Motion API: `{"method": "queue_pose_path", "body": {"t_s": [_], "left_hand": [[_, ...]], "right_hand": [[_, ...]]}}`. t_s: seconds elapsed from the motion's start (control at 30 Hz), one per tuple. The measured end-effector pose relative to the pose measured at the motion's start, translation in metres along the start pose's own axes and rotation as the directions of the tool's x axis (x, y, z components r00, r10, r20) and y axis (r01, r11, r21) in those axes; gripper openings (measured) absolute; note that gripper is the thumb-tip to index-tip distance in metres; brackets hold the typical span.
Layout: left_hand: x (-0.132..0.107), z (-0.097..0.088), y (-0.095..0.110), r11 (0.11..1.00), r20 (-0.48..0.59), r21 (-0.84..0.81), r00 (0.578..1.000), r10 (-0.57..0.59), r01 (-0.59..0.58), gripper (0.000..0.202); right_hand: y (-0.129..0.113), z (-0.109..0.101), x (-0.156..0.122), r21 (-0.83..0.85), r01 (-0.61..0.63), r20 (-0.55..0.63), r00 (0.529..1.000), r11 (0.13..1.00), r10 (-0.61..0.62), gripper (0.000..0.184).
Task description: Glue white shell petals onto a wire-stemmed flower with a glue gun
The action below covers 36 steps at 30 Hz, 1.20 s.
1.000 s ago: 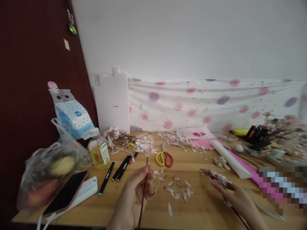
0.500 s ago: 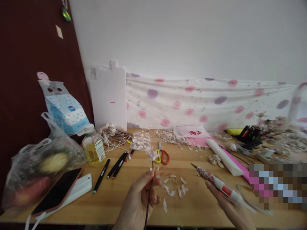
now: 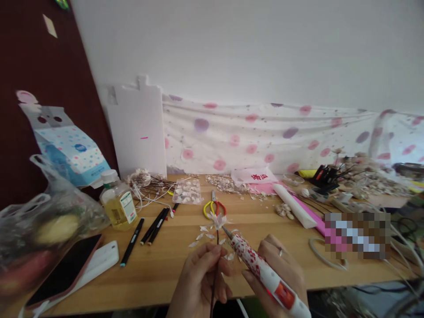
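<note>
One left hand (image 3: 200,276), one right hand (image 3: 281,265), one held flower (image 3: 217,220), one tool (image 3: 255,261), one ring (image 3: 280,252), one pair of scissors (image 3: 213,197), four markers (image 3: 132,242), one bottle (image 3: 115,203), one board (image 3: 137,132), one blue packet (image 3: 73,148); loose petals (image 3: 194,244) defy counting.

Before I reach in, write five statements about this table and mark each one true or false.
1. The left hand holds a dark stem topped by a pale flower. True.
2. The right hand holds a marker. False: it holds a patterned tool.
3. The tool's tip points toward the flower. True.
4. Scissors with one yellow and one red handle lie on the table. True.
5. Nothing stands left of the scissors. False: a bottle does.
</note>
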<state>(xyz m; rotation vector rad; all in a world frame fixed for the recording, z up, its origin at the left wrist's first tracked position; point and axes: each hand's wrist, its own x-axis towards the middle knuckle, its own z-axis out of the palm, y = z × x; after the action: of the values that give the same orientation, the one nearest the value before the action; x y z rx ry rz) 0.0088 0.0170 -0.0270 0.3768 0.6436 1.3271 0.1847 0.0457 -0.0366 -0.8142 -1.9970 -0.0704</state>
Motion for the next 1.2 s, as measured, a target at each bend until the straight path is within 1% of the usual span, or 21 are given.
{"method": "queue_pose_path", "body": {"t_s": [0.13,0.33,0.47,0.73,0.9,1.07,1.2], "left_hand": [[0.000,0.000,0.000,1.000,0.007,0.005,1.000,0.007,-0.007,0.030],[0.000,0.004,0.001,1.000,0.012,-0.001,1.000,-0.018,0.018,0.040],[-0.002,0.006,0.004,1.000,0.010,-0.004,1.000,-0.023,0.023,0.041],[-0.002,0.008,0.003,1.000,0.046,-0.007,0.999,-0.025,0.025,0.040],[-0.001,0.006,0.003,1.000,0.056,-0.012,0.998,-0.012,0.013,0.038],[-0.001,0.005,0.004,1.000,0.050,-0.008,0.999,-0.020,0.020,0.039],[-0.003,0.008,0.006,1.000,0.028,-0.002,0.999,-0.026,0.026,0.040]], "right_hand": [[0.002,0.002,-0.001,-0.061,0.014,0.016,1.000,0.998,-0.014,0.024],[-0.004,-0.002,0.003,-0.079,0.048,0.016,0.999,0.996,-0.046,0.025],[-0.006,-0.005,0.004,-0.101,0.074,0.016,0.997,0.992,-0.073,0.024],[-0.003,-0.004,0.001,-0.113,0.069,0.040,0.997,0.991,-0.065,0.024],[0.000,-0.003,-0.002,-0.091,0.062,0.065,0.996,0.994,-0.056,0.023],[-0.005,-0.001,0.004,-0.028,0.066,0.051,0.997,0.997,-0.065,0.023],[-0.009,-0.002,0.008,0.003,0.035,0.058,0.998,0.999,-0.035,0.024]]}}
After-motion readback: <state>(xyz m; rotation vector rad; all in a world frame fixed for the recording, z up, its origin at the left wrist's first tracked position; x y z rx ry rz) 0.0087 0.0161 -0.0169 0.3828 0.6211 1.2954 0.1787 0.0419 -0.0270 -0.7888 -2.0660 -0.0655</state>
